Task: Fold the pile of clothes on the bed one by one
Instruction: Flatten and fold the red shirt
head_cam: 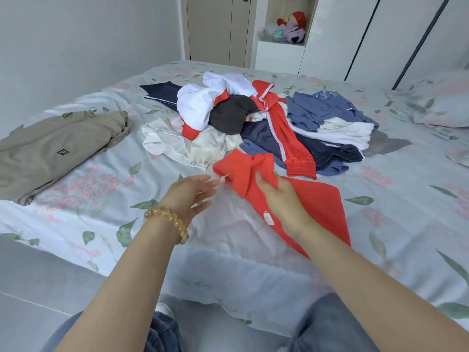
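Observation:
A pile of clothes (253, 118) in white, red, navy, blue and dark grey lies in the middle of the floral bed (106, 199). In front of it a red garment (317, 201) is spread on the sheet, its upper part bunched. My right hand (279, 196) grips that bunched red cloth, thumb over the fold. My left hand (193, 191), with a bead bracelet on the wrist, hovers just left of the red garment with its fingers straight and spread, holding nothing.
A beige garment (55, 151) lies flat on the bed's left side. A pillow (441, 107) sits at the far right. Beyond the bed stand wardrobe doors (380, 34) and a shelf niche with plush toys (289, 29). My knees in jeans are at the bed's near edge.

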Available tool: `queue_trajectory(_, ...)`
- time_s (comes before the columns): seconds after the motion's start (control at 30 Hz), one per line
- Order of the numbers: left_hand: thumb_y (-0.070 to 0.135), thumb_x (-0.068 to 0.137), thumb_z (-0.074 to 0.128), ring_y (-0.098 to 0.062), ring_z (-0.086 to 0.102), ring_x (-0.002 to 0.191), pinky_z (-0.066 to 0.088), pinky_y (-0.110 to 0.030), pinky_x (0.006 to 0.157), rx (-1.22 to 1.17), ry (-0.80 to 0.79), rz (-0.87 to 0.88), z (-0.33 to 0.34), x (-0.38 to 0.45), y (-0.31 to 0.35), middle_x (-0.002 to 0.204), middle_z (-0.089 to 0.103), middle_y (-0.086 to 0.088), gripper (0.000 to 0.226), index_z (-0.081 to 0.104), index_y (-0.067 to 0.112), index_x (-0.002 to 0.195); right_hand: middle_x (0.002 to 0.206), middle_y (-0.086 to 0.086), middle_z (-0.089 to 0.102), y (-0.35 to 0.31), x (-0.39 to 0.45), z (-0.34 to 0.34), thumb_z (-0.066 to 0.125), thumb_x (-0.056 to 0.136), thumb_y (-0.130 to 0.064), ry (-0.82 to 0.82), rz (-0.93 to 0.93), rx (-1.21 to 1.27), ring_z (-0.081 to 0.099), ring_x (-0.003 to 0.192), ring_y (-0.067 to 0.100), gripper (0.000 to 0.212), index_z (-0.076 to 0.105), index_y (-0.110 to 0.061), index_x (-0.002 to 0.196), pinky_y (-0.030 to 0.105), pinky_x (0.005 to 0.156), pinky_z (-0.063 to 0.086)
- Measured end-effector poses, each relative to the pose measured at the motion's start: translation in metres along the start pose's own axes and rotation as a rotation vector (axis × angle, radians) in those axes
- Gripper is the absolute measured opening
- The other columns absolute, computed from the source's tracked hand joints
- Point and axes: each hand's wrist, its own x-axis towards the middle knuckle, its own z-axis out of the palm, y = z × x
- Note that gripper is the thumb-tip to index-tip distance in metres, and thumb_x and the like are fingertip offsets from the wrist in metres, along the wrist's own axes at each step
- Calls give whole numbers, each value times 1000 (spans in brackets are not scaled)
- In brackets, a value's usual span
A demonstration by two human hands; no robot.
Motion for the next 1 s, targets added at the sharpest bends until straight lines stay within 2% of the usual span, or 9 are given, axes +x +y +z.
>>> queue_trajectory(0.1,5,89,63,-19,58,100,48,-30,84,-34,127,-23,-6,11,-10,107,64,-4,36,54,8,124,79,-7,74,-34,-1,-32,58,96,-26,-34,132,238,69,70,7,12,69,-21,94,22,66,57)
queue_trajectory(0.27,53,73,70,-10,44,129,40,-37,104,-26,-133,-15,-2,-2,-14,134,52,9,74,46,23,136,77,4,75,-88,13,-54,54,97,-26,-121,240,288,72,69,10,16,65,-18,106,19,56,54)
queue_trajectory(0.33,71,68,66,-6,36,136,31,-42,110,-52,-224,67,-2,-12,-3,142,46,17,84,40,36,139,118,15,67,-109,13,-58,47,99,-28,-192,180,230,65,108,17,38,51,-10,133,24,84,51)
queue_trajectory(0.4,79,64,61,-5,38,136,30,-43,110,-92,-306,169,-7,-22,16,143,46,19,88,38,43,141,151,14,36,-124,21,-62,35,103,-26,-196,60,197,37,138,23,50,28,-5,147,26,105,32)
queue_trajectory(0.57,61,75,60,-9,59,118,53,-28,91,-248,-277,332,-33,-52,80,132,61,2,66,54,25,130,158,14,18,-178,20,-22,26,104,-15,-268,-19,183,18,146,22,49,15,4,148,20,106,18)
queue_trajectory(0.67,44,92,44,-9,60,115,51,-27,95,-189,-117,476,-56,-68,117,127,64,1,47,56,19,130,148,13,39,-198,18,17,82,74,-28,-365,94,348,43,134,22,81,44,0,140,29,109,35)
queue_trajectory(0.73,37,97,46,-9,62,112,53,-24,90,-174,-27,532,-77,-75,137,123,66,1,36,60,18,124,120,12,67,-202,18,45,72,80,-40,-433,271,529,67,106,24,41,73,-12,110,38,94,54)
queue_trajectory(0.8,35,97,49,-9,64,109,54,-22,84,-169,63,559,-103,-76,151,119,68,1,32,63,18,121,106,9,73,-200,19,71,61,90,-38,-512,277,618,72,92,23,30,78,-15,96,39,85,57)
queue_trajectory(1.0,27,98,51,-10,69,95,55,-20,73,-64,295,628,-194,-48,184,104,73,1,24,66,18,114,120,9,68,-194,50,181,53,95,-39,-594,266,628,66,109,23,41,63,-14,125,40,96,52)
